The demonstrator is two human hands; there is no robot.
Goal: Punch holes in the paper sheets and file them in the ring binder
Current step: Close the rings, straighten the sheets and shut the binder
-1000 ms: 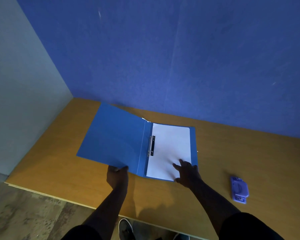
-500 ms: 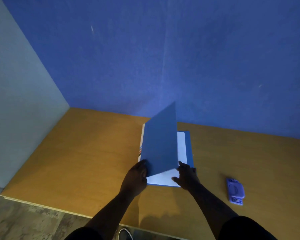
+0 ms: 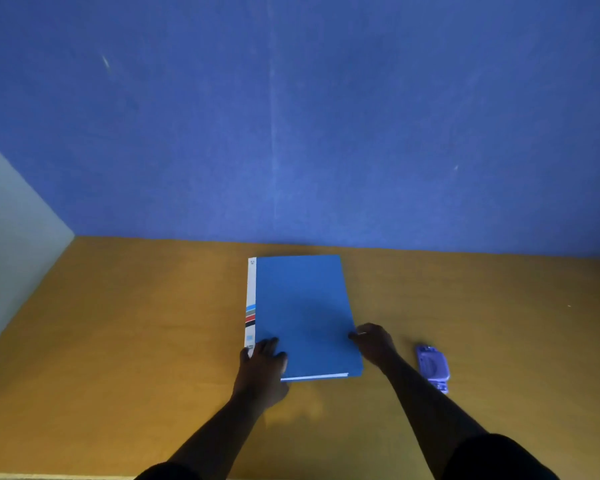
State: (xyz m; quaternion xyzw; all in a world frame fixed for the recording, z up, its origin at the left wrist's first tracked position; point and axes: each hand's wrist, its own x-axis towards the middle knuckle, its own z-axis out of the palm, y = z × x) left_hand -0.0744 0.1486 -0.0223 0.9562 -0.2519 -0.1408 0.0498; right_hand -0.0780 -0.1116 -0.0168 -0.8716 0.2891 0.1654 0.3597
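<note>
On wooden desk (image 3: 118, 341), blue wall (image 3: 291, 116) behind.

Wooden table (image 3: 125, 341), orange-brown, reaching from the near edge to the back wall. Blue wall (image 3: 291, 116) behind, matte, with a faint vertical seam and a few pale scuffs. Pale grey-green side panel (image 3: 11, 237) at the left, meeting both wall and tabletop in the corner. Dim light throughout.
</note>
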